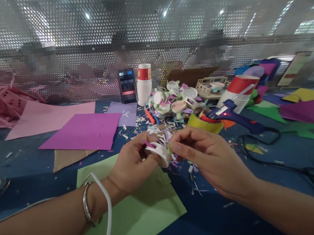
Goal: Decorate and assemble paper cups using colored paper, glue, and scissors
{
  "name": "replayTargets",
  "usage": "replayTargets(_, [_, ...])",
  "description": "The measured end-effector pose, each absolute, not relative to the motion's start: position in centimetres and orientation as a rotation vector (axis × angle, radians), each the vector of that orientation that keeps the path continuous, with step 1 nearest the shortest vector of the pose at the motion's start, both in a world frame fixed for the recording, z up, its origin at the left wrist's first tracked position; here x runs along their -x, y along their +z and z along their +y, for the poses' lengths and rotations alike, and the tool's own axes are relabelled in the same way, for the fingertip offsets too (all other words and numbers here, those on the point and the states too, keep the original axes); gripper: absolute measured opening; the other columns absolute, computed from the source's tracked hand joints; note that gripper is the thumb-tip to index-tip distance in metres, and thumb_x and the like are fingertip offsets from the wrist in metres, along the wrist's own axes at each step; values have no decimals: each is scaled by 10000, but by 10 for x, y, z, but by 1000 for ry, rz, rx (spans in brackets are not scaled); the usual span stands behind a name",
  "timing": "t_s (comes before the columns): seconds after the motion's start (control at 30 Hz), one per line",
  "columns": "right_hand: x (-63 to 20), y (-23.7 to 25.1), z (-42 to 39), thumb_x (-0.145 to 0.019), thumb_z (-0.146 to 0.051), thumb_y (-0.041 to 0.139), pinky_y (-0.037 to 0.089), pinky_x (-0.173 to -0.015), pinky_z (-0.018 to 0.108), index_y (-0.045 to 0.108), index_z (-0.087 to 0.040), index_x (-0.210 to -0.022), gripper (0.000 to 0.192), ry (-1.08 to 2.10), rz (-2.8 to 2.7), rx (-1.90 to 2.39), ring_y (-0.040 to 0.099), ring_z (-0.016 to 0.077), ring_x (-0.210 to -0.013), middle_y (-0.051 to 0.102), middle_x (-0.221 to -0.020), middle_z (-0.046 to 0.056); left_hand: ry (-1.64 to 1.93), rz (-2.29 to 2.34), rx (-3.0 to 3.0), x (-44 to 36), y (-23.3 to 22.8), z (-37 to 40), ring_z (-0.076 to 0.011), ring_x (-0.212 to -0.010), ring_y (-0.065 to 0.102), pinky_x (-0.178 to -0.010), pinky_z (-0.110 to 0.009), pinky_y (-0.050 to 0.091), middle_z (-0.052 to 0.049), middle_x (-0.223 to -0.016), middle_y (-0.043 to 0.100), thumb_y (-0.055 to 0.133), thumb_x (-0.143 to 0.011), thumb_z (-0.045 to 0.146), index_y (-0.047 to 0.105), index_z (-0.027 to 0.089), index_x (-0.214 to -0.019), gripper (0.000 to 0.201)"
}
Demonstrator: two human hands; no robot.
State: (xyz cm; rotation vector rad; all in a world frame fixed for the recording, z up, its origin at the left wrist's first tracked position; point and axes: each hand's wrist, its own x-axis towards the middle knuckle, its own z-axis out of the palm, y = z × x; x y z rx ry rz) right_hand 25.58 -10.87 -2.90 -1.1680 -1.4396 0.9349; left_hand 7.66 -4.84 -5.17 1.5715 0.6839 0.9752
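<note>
My left hand [131,163] and my right hand [210,160] meet over the blue table, both pinching a small white paper cup piece [161,153] with bits of purple and green paper stuck to it. A silver bangle sits on my left wrist [87,204], and a white cable loops over that forearm. Under my left hand lies a light green paper sheet [138,218]. Paper scraps are strewn on the table just beyond my fingers.
A blue glue gun [235,115] with a black cord lies at right, by a red-and-white cup. Behind are decorated paper-cup pieces [172,98], a stack of cups [144,84], purple [83,132] and pink sheets, coloured paper at right, and a perforated metal screen.
</note>
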Motion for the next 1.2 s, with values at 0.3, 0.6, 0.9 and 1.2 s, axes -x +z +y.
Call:
replayTargets(0.3, [-254,-29,-111,-918,-369,712,466,-656,234,705,-237,-889,135,936,-1470,1118,571,109,-717,648,-813,-24,978,826,-1763,-76,-50,-56,-143,-652,522,-590,-272,393,-12,-729,595,663,-759,248,577,191,-772,104])
replayTargets(0.6, [-252,-27,-111,-925,-351,709,465,-656,224,684,-225,-897,132,959,-1500,1130,579,97,-702,648,-782,-33,1012,901,-1893,-75,-46,-58,-145,-660,461,-597,-275,331,-1,-684,532,697,-737,254,538,194,-695,175])
replayTargets(0.9, [-252,-29,-113,-915,-382,724,477,-679,213,671,-221,-937,170,969,-1479,1128,584,96,-721,655,-798,-29,1043,888,-2005,-75,-45,-59,-130,-631,444,-579,-271,329,15,-653,506,651,-725,243,508,187,-666,165])
replayTargets(1.2, [-257,-34,-104,-947,-371,677,503,-736,219,680,-221,-987,155,798,-1361,1183,631,120,-829,682,-899,6,929,813,-1617,-73,-54,-46,-126,-622,558,-570,-261,400,8,-717,631,664,-745,202,567,189,-799,112])
